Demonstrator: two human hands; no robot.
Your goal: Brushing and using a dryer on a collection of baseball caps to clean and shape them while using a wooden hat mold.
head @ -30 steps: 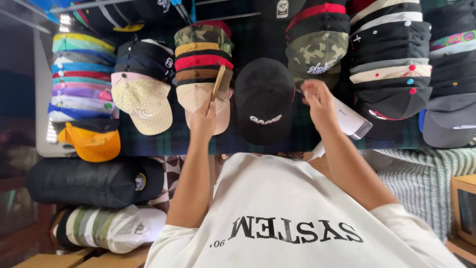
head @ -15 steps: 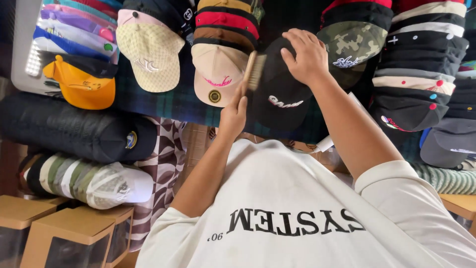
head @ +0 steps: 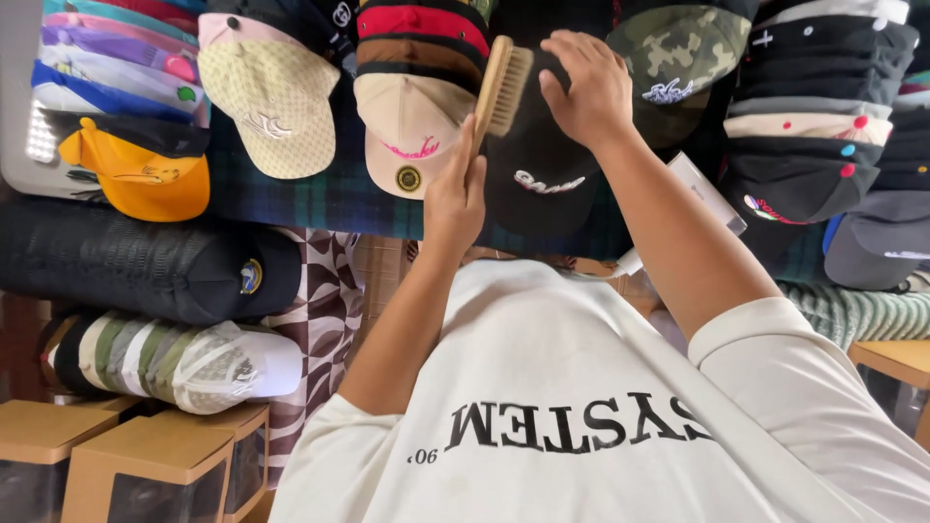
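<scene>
A person's left hand (head: 455,194) grips a wooden brush (head: 502,85), bristles against a black cap (head: 538,174) on the table. The right hand (head: 586,89), fingers spread, presses the cap's crown.

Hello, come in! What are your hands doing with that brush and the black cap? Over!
Left grip shut on brush, bristles at black cap. Right grip pressed flat on cap's crown, open. Tan cap close beside brush; nothing between.
</scene>
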